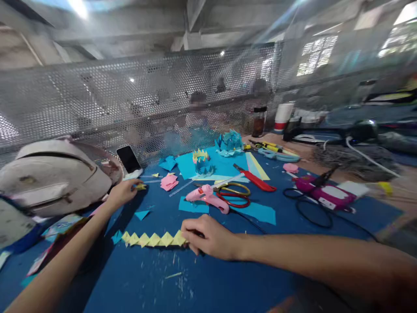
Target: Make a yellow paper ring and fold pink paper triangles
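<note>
Pinched at its end by the right hand [208, 238], the yellow folded-paper strip [154, 240] lies flat on the blue table [208, 284], probably so it stays straight; the left hand [123, 193] grasps a small yellow piece [141, 187].

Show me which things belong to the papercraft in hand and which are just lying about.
Part of the job:
- yellow pointed strip, held by the right hand
- small yellow piece, at the left hand
- pink glue gun, probably

Apparently just lying about:
- pale backpack
- phone
- dark-lidded bottle
</note>
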Motion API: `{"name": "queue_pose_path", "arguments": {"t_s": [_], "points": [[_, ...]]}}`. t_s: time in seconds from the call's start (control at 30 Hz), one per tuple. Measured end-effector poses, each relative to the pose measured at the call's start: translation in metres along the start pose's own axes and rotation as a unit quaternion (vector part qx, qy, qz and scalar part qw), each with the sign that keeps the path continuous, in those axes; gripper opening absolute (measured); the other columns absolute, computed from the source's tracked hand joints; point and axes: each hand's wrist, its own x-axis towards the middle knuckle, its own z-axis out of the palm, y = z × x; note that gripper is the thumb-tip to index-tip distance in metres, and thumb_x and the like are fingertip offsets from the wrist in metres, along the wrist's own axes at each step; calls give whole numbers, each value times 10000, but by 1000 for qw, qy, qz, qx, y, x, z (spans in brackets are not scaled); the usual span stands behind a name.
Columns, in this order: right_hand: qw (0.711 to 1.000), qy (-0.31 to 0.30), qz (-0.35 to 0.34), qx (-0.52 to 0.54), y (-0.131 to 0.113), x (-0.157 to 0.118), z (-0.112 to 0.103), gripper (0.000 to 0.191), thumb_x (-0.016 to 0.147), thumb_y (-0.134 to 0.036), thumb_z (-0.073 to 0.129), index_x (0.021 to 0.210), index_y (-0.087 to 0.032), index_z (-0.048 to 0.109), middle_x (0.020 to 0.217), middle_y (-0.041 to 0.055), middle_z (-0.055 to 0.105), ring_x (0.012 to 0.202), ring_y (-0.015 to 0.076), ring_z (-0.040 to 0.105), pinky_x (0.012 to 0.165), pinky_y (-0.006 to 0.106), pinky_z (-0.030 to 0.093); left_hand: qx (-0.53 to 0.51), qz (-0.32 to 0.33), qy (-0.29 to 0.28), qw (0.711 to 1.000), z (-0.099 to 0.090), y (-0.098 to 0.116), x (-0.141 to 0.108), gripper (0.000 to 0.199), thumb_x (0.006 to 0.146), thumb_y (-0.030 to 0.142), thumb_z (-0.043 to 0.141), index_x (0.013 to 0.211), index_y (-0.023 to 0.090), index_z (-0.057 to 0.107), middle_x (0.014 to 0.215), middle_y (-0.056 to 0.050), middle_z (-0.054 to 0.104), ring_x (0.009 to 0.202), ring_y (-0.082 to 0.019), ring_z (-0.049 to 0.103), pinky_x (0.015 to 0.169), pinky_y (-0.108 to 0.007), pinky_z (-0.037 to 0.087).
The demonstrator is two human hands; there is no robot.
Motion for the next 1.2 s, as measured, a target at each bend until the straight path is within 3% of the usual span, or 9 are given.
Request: {"name": "queue_pose_path", "arguments": {"t_s": [0.2,0.4,0.63,0.83,0.97,1.1,1.2], "points": [[1000,0,4,3,0,-1,1,277,999,-252,461,734,-186,504,560,-43,576,532,94,550,591,202,397,10,13,2,1000,-1,4,-5,336,965,357,613,1247,178,584,1255,-92,611,1052,-228,642,887,-436,560],[1000,0,4,5,-1,0,0,290,1000,-262,461,722,-188,498,558,-41,577,544,99,566,609,209,419,36,18,46,998,-3,15,-13,316,966,358,610,1232,188,595,1254,-87,612,1055,-226,641,890,-427,559],[1000,8,-8,24,-1,-2,1,270,998,-270,465,751,-180,524,551,-45,566,501,83,539,563,187,400,-4,114,110,987,-10,45,-33,308,970,355,604,1227,186,596,1249,-90,615,1049,-221,641,893,-431,558],[998,27,-27,57,-4,-5,2,272,1007,-321,455,799,-172,546,555,-44,545,477,81,528,528,180,401,-106,231,129,959,10,88,-52,299,971,349,605,1216,178,600,1227,-87,625,1028,-214,648,876,-421,564],[996,50,-31,73,-7,-5,0,317,1028,-360,431,789,-175,525,555,-37,543,466,79,503,505,181,389,-143,267,155,940,14,111,-60,336,970,351,606,1262,187,578,1275,-95,603,1079,-232,634,911,-448,551],[992,77,-39,93,-8,-5,0,363,1042,-411,409,772,-183,494,530,-42,520,433,71,457,474,182,363,-146,288,171,931,7,121,-70,399,963,343,615,1329,201,542,1386,-108,538,1216,-282,569,1003,-524,492],[988,101,-46,108,-6,-6,1,381,1039,-466,403,788,-189,476,522,-51,493,421,71,442,454,185,340,-163,296,173,925,4,118,-75,372,966,336,612,1306,195,560,1357,-103,562,1205,-275,578,1001,-518,493]]}}
